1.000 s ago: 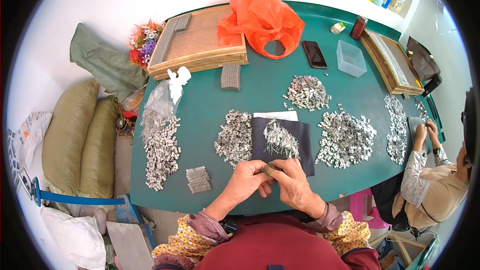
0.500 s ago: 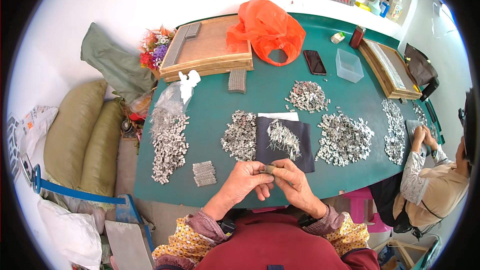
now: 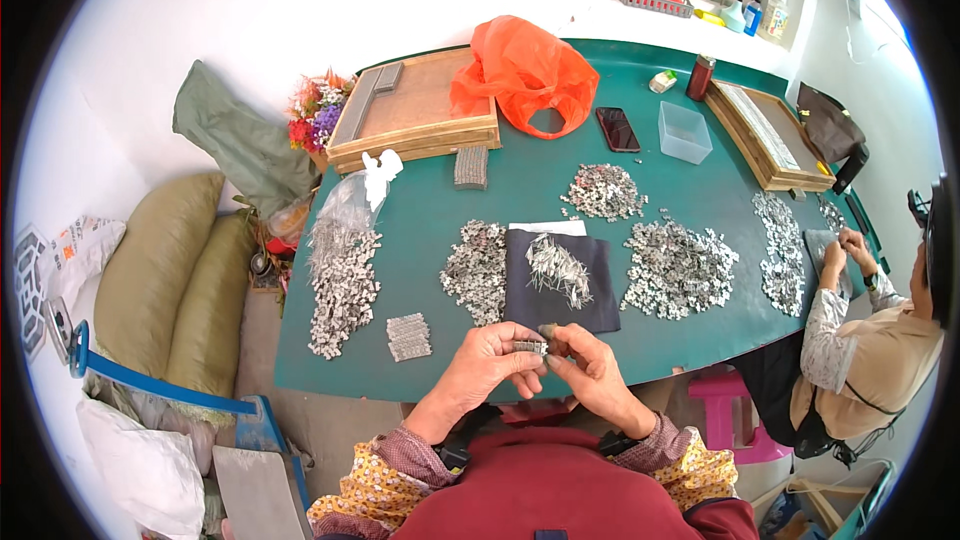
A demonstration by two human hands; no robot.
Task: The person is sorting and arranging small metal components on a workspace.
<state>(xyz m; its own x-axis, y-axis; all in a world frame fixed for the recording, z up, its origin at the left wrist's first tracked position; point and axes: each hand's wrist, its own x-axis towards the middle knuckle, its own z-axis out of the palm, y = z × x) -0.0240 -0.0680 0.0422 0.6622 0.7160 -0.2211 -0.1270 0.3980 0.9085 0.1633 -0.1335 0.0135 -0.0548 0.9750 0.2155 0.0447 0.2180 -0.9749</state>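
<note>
We pinch a short row of small metal pieces [image 3: 530, 347] between left hand [image 3: 487, 360] and right hand [image 3: 590, 365], hands together, just below the dark cloth [image 3: 560, 300].

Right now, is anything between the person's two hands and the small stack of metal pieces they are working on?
No. The left hand and right hand both already pinch the small stack of metal pieces between their fingertips, above the table's near edge. Nothing visible intervenes.

Shiny metal pieces [image 3: 530, 347], matt cloth [image 3: 560, 285]
</note>
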